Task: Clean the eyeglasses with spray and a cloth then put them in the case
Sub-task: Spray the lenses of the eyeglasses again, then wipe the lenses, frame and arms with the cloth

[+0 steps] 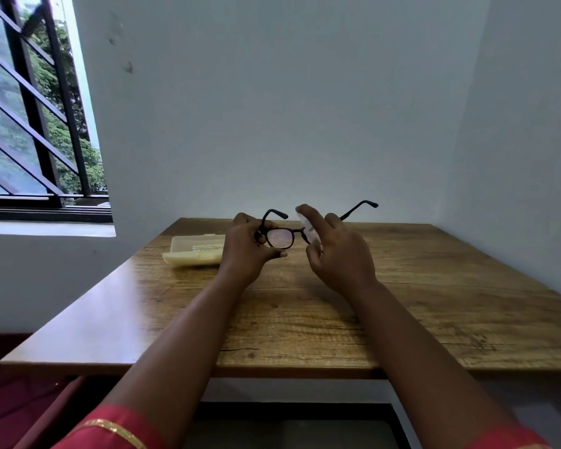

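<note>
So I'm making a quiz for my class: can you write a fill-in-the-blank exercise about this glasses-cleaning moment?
1. The left hand holds the ____ by the frame.
2. The right hand rubs one lens with a white ____.
3. The open case lies on the wooden ____, on the left-hand side.
4. The arms of the glasses are ____, not folded.

Missing words: glasses; cloth; table; open.

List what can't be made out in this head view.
- Right lens of the eyeglasses: hidden behind the cloth and right hand.
- Left lens's outer edge: covered by the left hand.
- Print on the open case: too small.
- Spray bottle: none in view.
</note>
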